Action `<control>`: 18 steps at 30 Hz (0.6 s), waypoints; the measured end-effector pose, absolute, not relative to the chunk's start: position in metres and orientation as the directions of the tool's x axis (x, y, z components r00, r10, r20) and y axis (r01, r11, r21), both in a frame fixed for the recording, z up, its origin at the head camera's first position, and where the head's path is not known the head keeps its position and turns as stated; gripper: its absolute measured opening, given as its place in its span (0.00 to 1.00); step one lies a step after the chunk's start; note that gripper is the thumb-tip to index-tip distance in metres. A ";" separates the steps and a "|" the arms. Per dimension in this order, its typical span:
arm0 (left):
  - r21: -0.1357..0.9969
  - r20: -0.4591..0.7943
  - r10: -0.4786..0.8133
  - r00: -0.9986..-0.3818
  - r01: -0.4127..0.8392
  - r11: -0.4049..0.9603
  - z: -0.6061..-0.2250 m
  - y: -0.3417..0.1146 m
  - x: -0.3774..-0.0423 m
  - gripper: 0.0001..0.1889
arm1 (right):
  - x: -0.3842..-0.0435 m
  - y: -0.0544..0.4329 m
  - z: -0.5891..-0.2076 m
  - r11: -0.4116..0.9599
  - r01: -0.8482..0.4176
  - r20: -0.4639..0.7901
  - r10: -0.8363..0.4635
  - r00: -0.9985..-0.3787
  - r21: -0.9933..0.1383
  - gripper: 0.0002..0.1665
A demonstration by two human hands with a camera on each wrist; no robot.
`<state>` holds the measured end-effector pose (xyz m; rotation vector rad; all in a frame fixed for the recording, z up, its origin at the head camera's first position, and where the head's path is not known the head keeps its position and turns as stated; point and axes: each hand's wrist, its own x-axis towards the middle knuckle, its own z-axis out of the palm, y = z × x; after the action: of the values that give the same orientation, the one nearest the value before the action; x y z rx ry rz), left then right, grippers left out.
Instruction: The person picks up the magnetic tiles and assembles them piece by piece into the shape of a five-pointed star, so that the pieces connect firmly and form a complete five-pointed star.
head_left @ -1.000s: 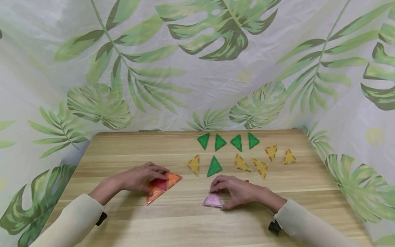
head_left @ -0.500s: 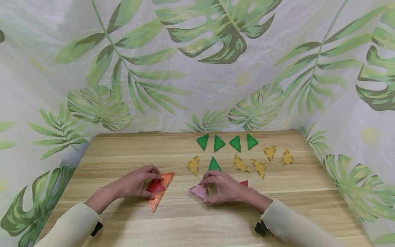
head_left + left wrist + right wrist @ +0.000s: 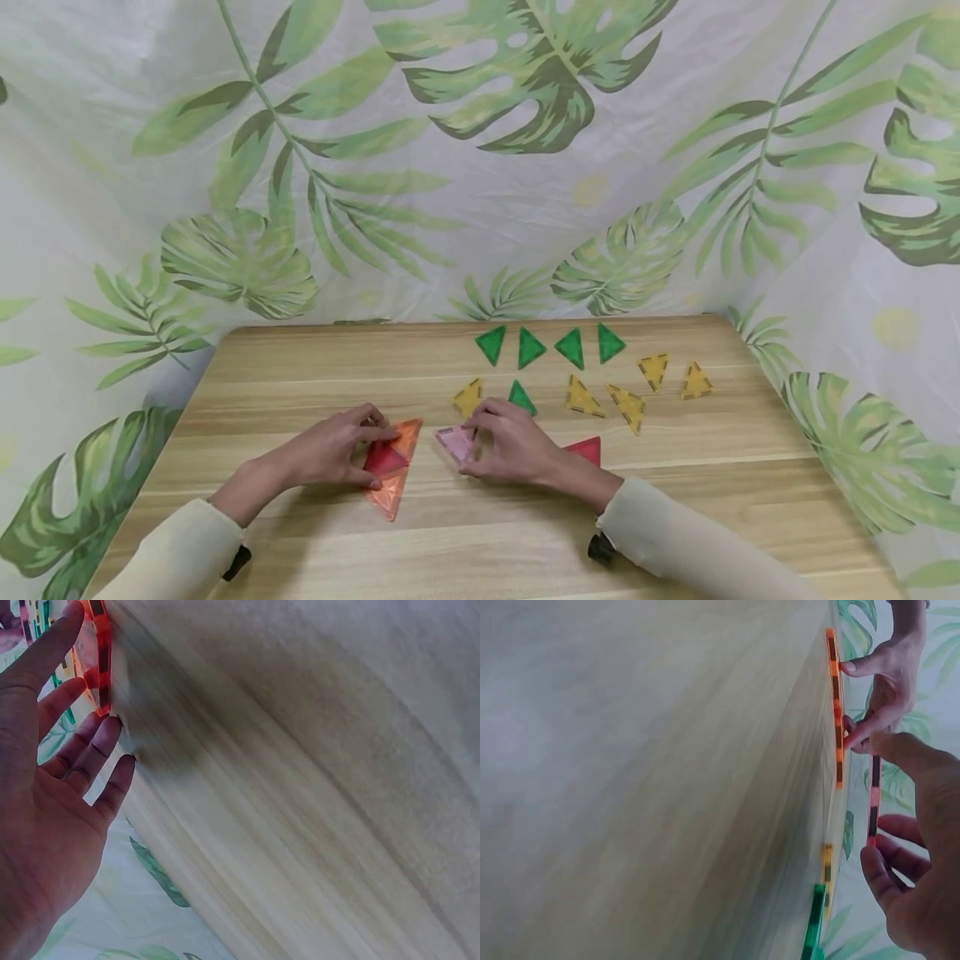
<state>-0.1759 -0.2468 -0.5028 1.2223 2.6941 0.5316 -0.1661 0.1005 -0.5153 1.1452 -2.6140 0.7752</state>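
My left hand (image 3: 333,450) rests on a flat group of magnetic tiles on the table. Thumb and index finger press on two orange triangular tiles (image 3: 390,497), and a red tile (image 3: 386,459) lies between these. In the left wrist view the other fingers (image 3: 94,754) extend loosely past the orange edge. My right hand (image 3: 517,442) pinches a pale pink triangular tile (image 3: 452,444) by its edges, thumb on one side and fingertips on the other. That tile is raised off the table, a short gap right of the orange group in the head view.
Several green triangular tiles (image 3: 569,348) line the table's far edge, with another green one (image 3: 522,397) beyond my right hand. Several yellow triangular tiles (image 3: 583,397) lie around them. A red tile (image 3: 587,451) is partly covered by my right wrist. Leaf-print cloth (image 3: 480,208) hangs behind the table (image 3: 315,367).
The right hand has carried the pink tile leftward toward the orange group, turning it and uncovering more of the red tile behind. The left hand has turned the orange and red group and drawn it slightly left.
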 end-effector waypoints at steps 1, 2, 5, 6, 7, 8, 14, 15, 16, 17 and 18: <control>0.371 0.027 0.751 -0.660 0.704 0.606 -0.503 -0.246 -0.175 0.36 | -0.166 0.098 -0.515 0.578 -0.716 0.361 -0.620 -0.697 -0.390 0.32; 0.370 0.034 0.752 -0.658 0.707 0.602 -0.504 -0.246 -0.174 0.37 | -0.166 0.095 -0.515 0.591 -0.703 0.353 -0.609 -0.710 -0.395 0.32; 0.364 0.066 0.754 -0.653 0.719 0.592 -0.506 -0.244 -0.172 0.37 | -0.165 0.088 -0.514 0.636 -0.654 0.309 -0.578 -0.755 -0.409 0.33; 0.357 0.078 0.753 -0.653 0.724 0.590 -0.507 -0.243 -0.171 0.37 | -0.164 0.086 -0.514 0.650 -0.639 0.293 -0.570 -0.768 -0.410 0.33; 0.351 0.087 0.752 -0.654 0.726 0.591 -0.507 -0.242 -0.171 0.37 | -0.164 0.084 -0.514 0.664 -0.627 0.278 -0.563 -0.778 -0.408 0.34; 0.343 0.098 0.748 -0.656 0.728 0.593 -0.508 -0.242 -0.170 0.37 | -0.164 0.082 -0.514 0.673 -0.619 0.268 -0.560 -0.784 -0.405 0.34; 0.311 0.113 0.731 -0.673 0.722 0.618 -0.511 -0.239 -0.168 0.36 | -0.163 0.069 -0.514 0.698 -0.608 0.263 -0.548 -0.794 -0.378 0.33; 0.308 0.114 0.730 -0.674 0.723 0.619 -0.512 -0.238 -0.168 0.36 | -0.163 0.067 -0.514 0.703 -0.606 0.265 -0.545 -0.796 -0.372 0.33; 0.305 0.117 0.731 -0.673 0.725 0.618 -0.512 -0.238 -0.168 0.36 | -0.163 0.065 -0.513 0.709 -0.603 0.264 -0.542 -0.798 -0.366 0.33; 0.302 0.121 0.731 -0.672 0.726 0.617 -0.512 -0.238 -0.168 0.35 | -0.163 0.063 -0.513 0.715 -0.599 0.262 -0.539 -0.800 -0.361 0.32; 0.300 0.124 0.732 -0.670 0.728 0.616 -0.512 -0.237 -0.168 0.35 | -0.163 0.062 -0.513 0.721 -0.594 0.256 -0.536 -0.804 -0.357 0.32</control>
<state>-0.1684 -0.2375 -0.5123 1.2717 2.8143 0.5157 -0.1628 0.0615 -0.5131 0.9202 -2.7879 0.6477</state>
